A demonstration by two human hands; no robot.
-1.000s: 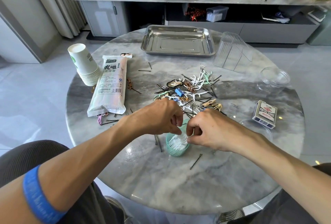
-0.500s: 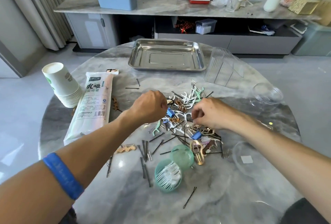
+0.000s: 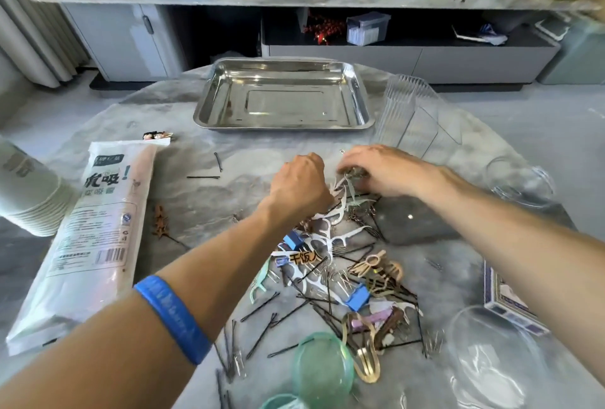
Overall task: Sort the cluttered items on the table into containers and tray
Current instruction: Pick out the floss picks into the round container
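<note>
Floss picks (image 3: pixel 330 212) lie under both outstretched arms; left hand (image 3: pixel 299 184) curled, right hand (image 3: pixel 376 169) pinching some.

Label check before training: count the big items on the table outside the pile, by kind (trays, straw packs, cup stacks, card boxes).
Steel tray: 1
Straw pack: 1
Paper-cup stack: 1
Card box: 1
Total: 4
</note>
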